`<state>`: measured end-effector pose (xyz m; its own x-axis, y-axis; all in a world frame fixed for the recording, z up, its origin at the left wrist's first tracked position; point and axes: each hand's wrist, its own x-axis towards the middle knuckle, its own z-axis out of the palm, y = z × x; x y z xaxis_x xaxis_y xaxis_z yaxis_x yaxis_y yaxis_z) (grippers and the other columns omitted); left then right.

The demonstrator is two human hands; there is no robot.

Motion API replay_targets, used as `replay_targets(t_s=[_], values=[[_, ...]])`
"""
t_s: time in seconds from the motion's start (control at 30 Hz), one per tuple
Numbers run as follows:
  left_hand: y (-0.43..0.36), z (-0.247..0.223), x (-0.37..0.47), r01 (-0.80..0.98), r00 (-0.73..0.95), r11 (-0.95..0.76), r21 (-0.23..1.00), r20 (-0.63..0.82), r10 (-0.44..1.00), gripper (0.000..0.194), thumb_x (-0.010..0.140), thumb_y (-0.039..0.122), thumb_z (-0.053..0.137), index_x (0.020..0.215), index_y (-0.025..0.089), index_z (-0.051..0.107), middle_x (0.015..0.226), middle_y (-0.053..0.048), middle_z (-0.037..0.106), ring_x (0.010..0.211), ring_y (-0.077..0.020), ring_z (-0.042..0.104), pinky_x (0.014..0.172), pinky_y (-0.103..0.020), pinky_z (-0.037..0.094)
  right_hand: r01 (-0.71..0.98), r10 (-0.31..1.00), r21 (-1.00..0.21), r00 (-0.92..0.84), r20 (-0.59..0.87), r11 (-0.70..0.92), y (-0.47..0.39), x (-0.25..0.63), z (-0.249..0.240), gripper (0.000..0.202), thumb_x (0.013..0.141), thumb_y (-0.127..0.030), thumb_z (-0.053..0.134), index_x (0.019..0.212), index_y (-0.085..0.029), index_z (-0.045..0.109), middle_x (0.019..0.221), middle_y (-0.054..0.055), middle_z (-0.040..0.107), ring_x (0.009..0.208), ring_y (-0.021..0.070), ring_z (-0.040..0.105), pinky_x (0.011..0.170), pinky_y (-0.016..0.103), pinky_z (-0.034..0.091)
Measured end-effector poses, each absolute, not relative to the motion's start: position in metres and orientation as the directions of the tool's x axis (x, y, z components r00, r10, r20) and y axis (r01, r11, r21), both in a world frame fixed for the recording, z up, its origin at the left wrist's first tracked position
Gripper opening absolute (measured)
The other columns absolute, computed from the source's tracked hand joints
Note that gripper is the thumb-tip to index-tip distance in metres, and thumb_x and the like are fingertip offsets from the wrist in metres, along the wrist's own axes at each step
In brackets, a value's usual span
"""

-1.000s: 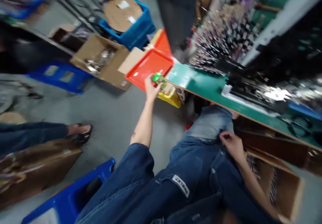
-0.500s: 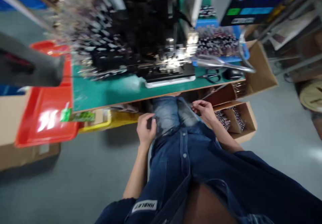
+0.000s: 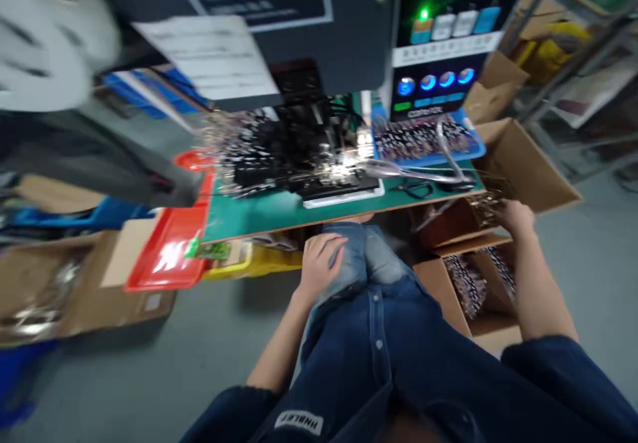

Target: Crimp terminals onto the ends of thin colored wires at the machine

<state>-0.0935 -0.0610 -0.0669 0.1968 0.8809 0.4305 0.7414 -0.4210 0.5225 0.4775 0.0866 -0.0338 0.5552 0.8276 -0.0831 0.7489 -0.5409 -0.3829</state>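
My left hand (image 3: 321, 264) rests on the thigh of my blue jeans (image 3: 351, 244), its fingers loosely bent and somewhat apart, with nothing seen in them. To the right, my right hand (image 3: 518, 218) reaches into an open cardboard box (image 3: 541, 171) beside the worktable. Its fingertips are at a heap of thin, shiny brass-coloured metal pieces (image 3: 488, 205). Blur and the pieces hide the fingers, so their grip does not show. Just below is a divided cardboard box (image 3: 443, 290) holding bundles of black-and-white patterned pieces (image 3: 467, 283).
On the green worktable (image 3: 259, 216) stands a dark machine (image 3: 309, 144) with a lit work point. A blue tray (image 3: 423, 154) of small parts, a bent metal tube (image 3: 413, 172) and black-handled scissors (image 3: 417, 189) lie to its right. Red trays (image 3: 167, 250) and a yellow bin (image 3: 254, 260) flank the left.
My right hand has moved from beside my right thigh out to the right, into the cardboard box. My left hand stays near my left thigh. The view has tilted up, showing more of the machine.
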Motion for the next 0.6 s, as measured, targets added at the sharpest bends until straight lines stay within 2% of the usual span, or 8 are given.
replay_targets(t_s=[0.1, 0.17, 0.27, 0.33, 0.4, 0.43, 0.5, 0.6], values=[[-0.035, -0.048, -0.129, 0.853, -0.033, -0.236, 0.465, 0.5, 0.865, 0.037, 0.118, 0.034, 0.058, 0.147, 0.025, 0.081, 0.148, -0.017, 0.083, 0.138, -0.0361, 0.075, 0.121, -0.054, 0.052, 0.797, 0.832, -0.308, 0.554, 0.033, -0.519, 0.082, 0.48, -0.053, 0.031, 0.095, -0.012, 0.083, 0.067, -0.016, 0.071, 0.08, 0.026, 0.078, 0.065, 0.0181, 0.051, 0.075, 0.048, 0.027], [-0.017, -0.041, -0.157, 0.901, -0.133, -0.094, 0.424, 0.474, 0.87, 0.05, 0.119, 0.039, 0.053, 0.162, 0.021, 0.071, 0.166, -0.02, 0.073, 0.149, -0.0403, 0.067, 0.126, -0.058, 0.049, 0.815, 0.818, -0.281, 0.558, 0.142, -0.507, 0.062, 0.474, -0.077, 0.05, 0.094, -0.012, 0.086, 0.059, -0.026, 0.053, 0.065, 0.016, 0.067, 0.06, 0.0164, 0.038, 0.073, 0.048, 0.024], [0.013, -0.037, -0.194, 0.932, -0.149, 0.001, 0.362, 0.381, 0.913, 0.066, 0.12, 0.042, 0.045, 0.178, 0.013, 0.054, 0.186, -0.025, 0.053, 0.159, -0.0446, 0.058, 0.131, -0.062, 0.045, 0.932, 0.905, -0.344, 0.238, 0.351, -0.112, 0.014, 0.431, -0.122, 0.063, 0.1, -0.03, 0.083, 0.059, -0.032, 0.036, 0.053, 0.0, 0.042, 0.053, 0.0188, 0.035, 0.062, 0.042, 0.026], [0.037, -0.034, -0.21, 0.943, -0.134, 0.021, 0.332, 0.321, 0.938, 0.067, 0.119, 0.038, 0.043, 0.177, 0.008, 0.054, 0.185, -0.029, 0.053, 0.161, -0.0464, 0.056, 0.133, -0.065, 0.043, 0.89, 0.922, -0.404, -0.045, 0.383, 0.212, -0.017, 0.375, -0.147, 0.053, 0.114, -0.044, 0.067, 0.067, -0.03, 0.047, 0.058, 0.001, 0.049, 0.051, 0.0213, 0.046, 0.057, 0.04, 0.033], [0.063, -0.029, -0.219, 0.949, -0.108, 0.007, 0.316, 0.304, 0.947, 0.064, 0.118, 0.032, 0.043, 0.175, 0.008, 0.057, 0.179, -0.028, 0.06, 0.162, -0.0459, 0.055, 0.136, -0.065, 0.04, 0.728, 0.877, -0.501, -0.313, 0.366, 0.469, -0.04, 0.307, -0.16, 0.034, 0.12, -0.04, 0.059, 0.092, -0.024, 0.072, 0.085, 0.009, 0.076, 0.07, 0.0252, 0.071, 0.067, 0.038, 0.054], [0.075, -0.027, -0.222, 0.951, -0.078, -0.023, 0.31, 0.311, 0.947, 0.065, 0.117, 0.029, 0.042, 0.177, 0.011, 0.056, 0.179, -0.026, 0.061, 0.165, -0.0443, 0.054, 0.138, -0.065, 0.039, 0.672, 0.848, -0.517, -0.4, 0.348, 0.53, -0.047, 0.273, -0.163, 0.025, 0.121, -0.037, 0.06, 0.113, -0.022, 0.079, 0.103, 0.013, 0.082, 0.088, 0.0283, 0.079, 0.079, 0.04, 0.062], [0.096, -0.022, -0.227, 0.95, -0.013, -0.095, 0.297, 0.343, 0.939, 0.069, 0.115, 0.022, 0.042, 0.183, 0.017, 0.051, 0.181, -0.021, 0.06, 0.169, -0.0404, 0.052, 0.14, -0.061, 0.037, 0.592, 0.797, -0.534, -0.481, 0.365, 0.603, -0.052, 0.217, -0.165, 0.026, 0.12, -0.032, 0.064, 0.139, -0.021, 0.078, 0.114, 0.014, 0.083, 0.1, 0.03, 0.082, 0.092, 0.043, 0.067], [0.117, -0.021, -0.233, 0.941, -0.049, -0.093, 0.325, 0.402, 0.914, 0.067, 0.114, 0.019, 0.045, 0.18, 0.02, 0.057, 0.177, -0.019, 0.064, 0.163, -0.0383, 0.059, 0.137, -0.057, 0.043, 0.514, 0.73, -0.529, -0.571, 0.376, 0.675, -0.047, 0.169, -0.165, 0.026, 0.119, -0.025, 0.063, 0.139, -0.022, 0.079, 0.112, 0.012, 0.083, 0.102, 0.0305, 0.082, 0.096, 0.046, 0.068]])
